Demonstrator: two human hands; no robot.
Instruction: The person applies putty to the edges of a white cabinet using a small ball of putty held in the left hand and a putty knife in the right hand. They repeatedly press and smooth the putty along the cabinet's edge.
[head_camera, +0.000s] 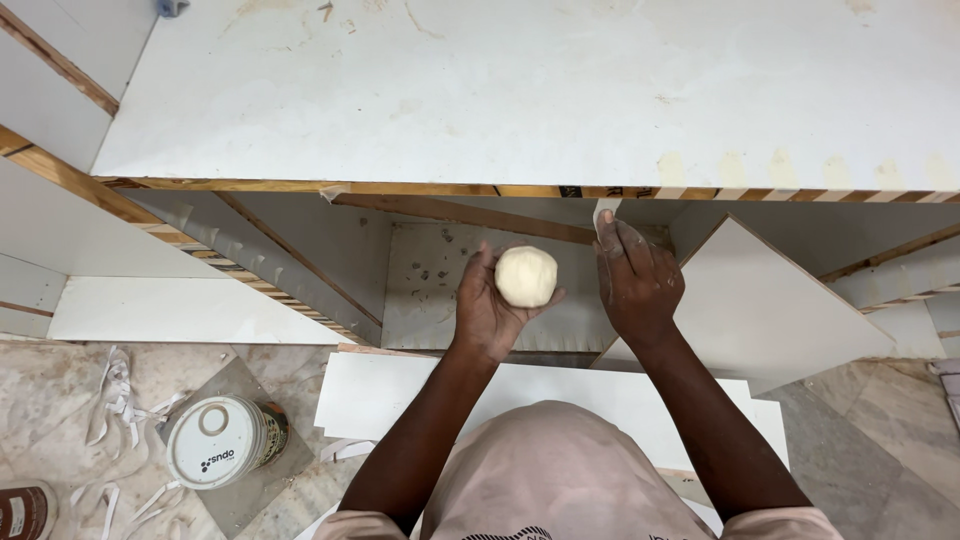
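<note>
From the head view, the left hand (490, 310) cups a pale ball of putty (526, 276) in loosely curled fingers. Just beside it, the right hand (636, 280) pinches a small scraper (605, 212) against the cabinet edge (420, 188).

Head view, steeply down, seemingly close.

1. Both bare arms stretch forward, elbows slightly bent.
2. Left hand (490, 305) is turned palm up, fingers cupped.
3. Right hand (637, 282) faces palm down, fingertips pressed forward, dusted white.
</note>
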